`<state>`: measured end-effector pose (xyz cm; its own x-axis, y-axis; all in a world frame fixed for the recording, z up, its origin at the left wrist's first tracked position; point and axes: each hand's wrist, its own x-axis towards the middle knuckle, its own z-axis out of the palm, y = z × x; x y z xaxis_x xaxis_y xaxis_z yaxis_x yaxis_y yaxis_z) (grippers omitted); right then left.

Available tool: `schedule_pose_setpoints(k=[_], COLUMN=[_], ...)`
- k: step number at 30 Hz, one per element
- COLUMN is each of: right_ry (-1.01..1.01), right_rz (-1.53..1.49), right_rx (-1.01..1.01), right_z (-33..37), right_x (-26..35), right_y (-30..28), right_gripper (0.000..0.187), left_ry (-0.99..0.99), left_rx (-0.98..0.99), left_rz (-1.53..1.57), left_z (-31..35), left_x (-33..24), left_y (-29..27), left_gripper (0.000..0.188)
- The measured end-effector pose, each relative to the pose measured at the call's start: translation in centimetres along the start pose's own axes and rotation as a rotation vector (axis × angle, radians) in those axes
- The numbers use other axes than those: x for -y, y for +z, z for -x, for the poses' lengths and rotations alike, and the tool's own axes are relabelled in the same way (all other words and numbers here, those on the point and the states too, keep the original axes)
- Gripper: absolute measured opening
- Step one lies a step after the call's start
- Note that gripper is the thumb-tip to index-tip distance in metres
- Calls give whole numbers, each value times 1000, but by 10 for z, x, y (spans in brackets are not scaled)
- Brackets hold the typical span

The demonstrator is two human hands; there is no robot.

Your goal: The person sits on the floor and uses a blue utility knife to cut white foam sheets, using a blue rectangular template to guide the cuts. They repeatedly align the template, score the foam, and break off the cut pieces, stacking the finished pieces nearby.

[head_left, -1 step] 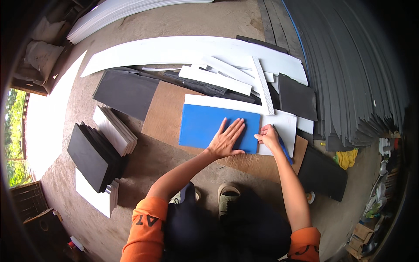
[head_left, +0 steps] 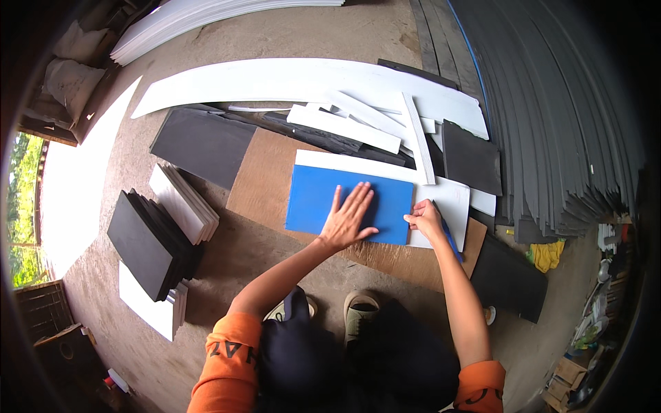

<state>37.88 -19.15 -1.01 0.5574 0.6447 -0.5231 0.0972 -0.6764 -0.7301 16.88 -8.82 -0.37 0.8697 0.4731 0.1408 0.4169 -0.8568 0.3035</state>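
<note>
Blue board [head_left: 314, 201]: left hand [head_left: 348, 221] spread flat atop, right hand [head_left: 427, 219] pinching edge, blue tool [head_left: 452, 243] perhaps gripped.

Under your left hand [head_left: 348, 221], the blue panel [head_left: 310, 199] looks smooth, with a soft, low sheen, like plastic or foam sheet. The white sheet [head_left: 454, 198] under your right hand [head_left: 425, 219] looks smooth and matt. Left of your left hand, the brown board [head_left: 258, 166] looks like wood, its grain dry and rough. Beyond your right hand, the charcoal sheet [head_left: 471, 158] is dull and matt. Right of that hand, the yellow cloth [head_left: 547, 256] looks soft and creased.
</note>
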Motion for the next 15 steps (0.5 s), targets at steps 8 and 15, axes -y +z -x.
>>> schedule_pose_setpoints(k=[8, 15], right_ry=[-69, 113], right_rz=[380, 755], right_rx=[-27, -215], right_z=[-4, 12], right_x=[-1, 22], right_y=[-10, -8], right_gripper=[54, 93], left_ry=[-713, -837], left_rx=[-224, -100], left_rz=[303, 426], left_z=[56, 45], left_x=[75, 88], left_y=[-25, -37], left_gripper=[63, 60])
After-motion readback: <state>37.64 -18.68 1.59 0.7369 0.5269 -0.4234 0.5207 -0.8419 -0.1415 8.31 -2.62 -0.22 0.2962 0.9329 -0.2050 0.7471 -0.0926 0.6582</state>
